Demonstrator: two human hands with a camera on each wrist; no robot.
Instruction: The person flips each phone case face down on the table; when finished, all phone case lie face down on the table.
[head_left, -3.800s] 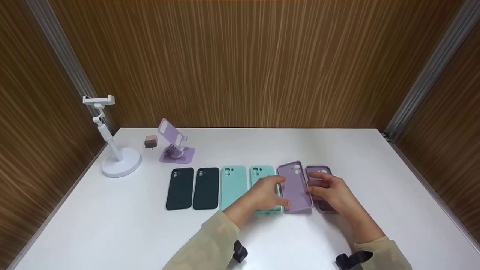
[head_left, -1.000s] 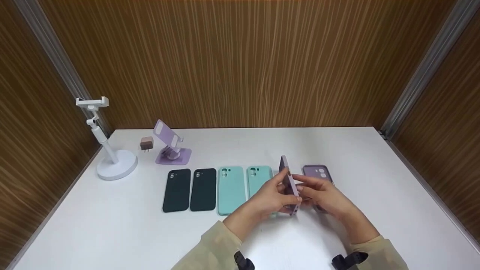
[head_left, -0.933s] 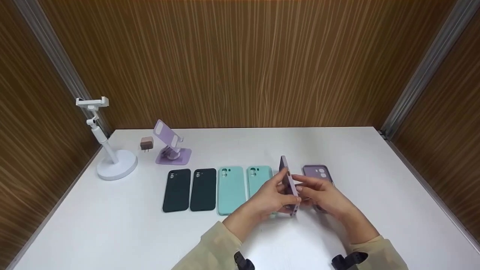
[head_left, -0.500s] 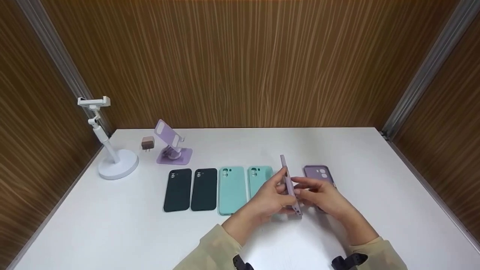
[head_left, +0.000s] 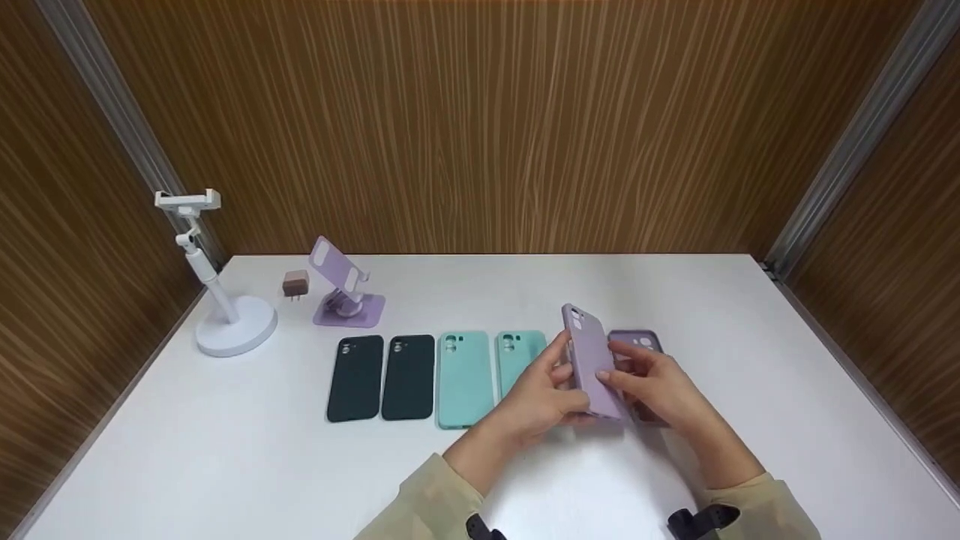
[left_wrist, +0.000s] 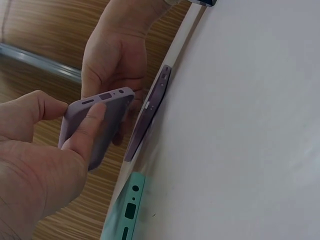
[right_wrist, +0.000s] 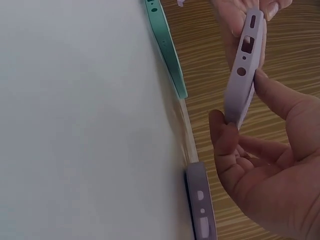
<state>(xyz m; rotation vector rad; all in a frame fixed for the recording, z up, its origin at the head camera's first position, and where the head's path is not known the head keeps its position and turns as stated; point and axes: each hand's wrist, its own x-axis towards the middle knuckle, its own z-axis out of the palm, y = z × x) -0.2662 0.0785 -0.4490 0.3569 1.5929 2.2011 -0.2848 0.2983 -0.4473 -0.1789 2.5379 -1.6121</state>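
A light purple phone case [head_left: 594, 352] is held tilted above the table, its back with the camera holes facing the head camera. My left hand [head_left: 536, 397] grips it by the left edge and bottom corner. On the right edge, my right hand [head_left: 667, 390] pinches it, thumb on the back and fingers behind. The right wrist view shows the port holes in the end of the case [right_wrist: 235, 95]; its hollow inside [left_wrist: 110, 127] is partly seen from the left wrist. A second purple case [head_left: 630, 337] lies on the table, partly hidden by my right hand.
Left of the hands lie two teal cases [head_left: 465, 382] and two black cases [head_left: 355, 379], side by side in a row. Behind them stand a purple phone stand [head_left: 349, 307], a small plug charger [head_left: 295, 282] and a white stand [head_left: 236, 326]. Wood-grain panels enclose the white table [head_left: 225, 450].
The purple case lay hollow side up at first, then stood on edge between my hands. Now it has turned over, so its back shows; my right thumb has come onto that back.
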